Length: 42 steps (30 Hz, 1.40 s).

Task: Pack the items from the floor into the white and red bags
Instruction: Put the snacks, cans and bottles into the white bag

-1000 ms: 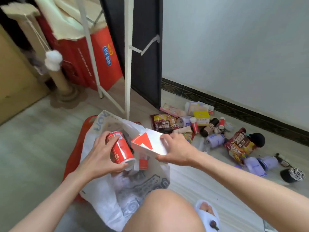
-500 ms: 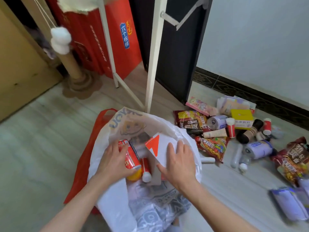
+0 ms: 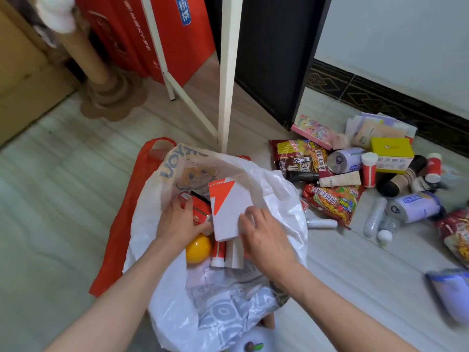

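Observation:
The white bag [image 3: 279,199] lies open on the floor, with the red bag [image 3: 119,224] flat beneath it on the left. Inside the white bag, my left hand [image 3: 177,219] grips a red can [image 3: 199,212]. My right hand [image 3: 264,237] holds the lower right edge of a white box with an orange flash [image 3: 228,207], pushing it into the bag. Also in the bag are a yellow ball [image 3: 198,247] and a small red-and-white tube [image 3: 218,252]. A pile of snack packets [image 3: 330,201], cans [image 3: 345,160] and boxes [image 3: 392,153] lies on the floor to the right.
A white stand leg [image 3: 227,85] rises just behind the bag. A black cabinet [image 3: 276,59] and a red carton [image 3: 152,34] stand further back. A cardboard post [image 3: 94,62] is at the left. My knee and slipper [image 3: 253,344] are under the bag's near edge.
Both hands have sunk deeper into the white bag with the can and the box. The view has tilted down and come closer to the bag.

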Each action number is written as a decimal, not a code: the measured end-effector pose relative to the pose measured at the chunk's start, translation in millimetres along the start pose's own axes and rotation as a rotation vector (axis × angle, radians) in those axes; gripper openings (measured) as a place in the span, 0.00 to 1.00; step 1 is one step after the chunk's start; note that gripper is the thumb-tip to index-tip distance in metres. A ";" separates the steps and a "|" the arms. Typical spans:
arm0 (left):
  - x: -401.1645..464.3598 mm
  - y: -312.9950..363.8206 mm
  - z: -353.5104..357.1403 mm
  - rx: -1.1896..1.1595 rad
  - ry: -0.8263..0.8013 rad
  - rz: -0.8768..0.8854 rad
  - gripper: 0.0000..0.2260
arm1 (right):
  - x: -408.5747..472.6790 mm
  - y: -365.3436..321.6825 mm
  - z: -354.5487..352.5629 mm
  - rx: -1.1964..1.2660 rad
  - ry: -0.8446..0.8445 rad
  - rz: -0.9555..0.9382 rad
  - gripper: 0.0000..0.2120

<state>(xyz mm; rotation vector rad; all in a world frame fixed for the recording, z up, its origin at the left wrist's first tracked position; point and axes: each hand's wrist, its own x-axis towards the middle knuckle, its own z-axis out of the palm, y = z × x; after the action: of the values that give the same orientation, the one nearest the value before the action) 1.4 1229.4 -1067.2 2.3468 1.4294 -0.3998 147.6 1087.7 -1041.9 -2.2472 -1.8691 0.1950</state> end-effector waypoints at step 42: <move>53.9 215.5 48.1 0.518 0.043 0.880 0.38 | -82.9 276.3 -3.7 0.026 -0.367 0.702 0.43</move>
<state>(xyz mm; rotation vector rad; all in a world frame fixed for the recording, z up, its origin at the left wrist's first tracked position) 215.4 1159.8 -1098.7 3.0944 0.1896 -0.4884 396.6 958.4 -1108.9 -2.9036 -1.0967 0.7733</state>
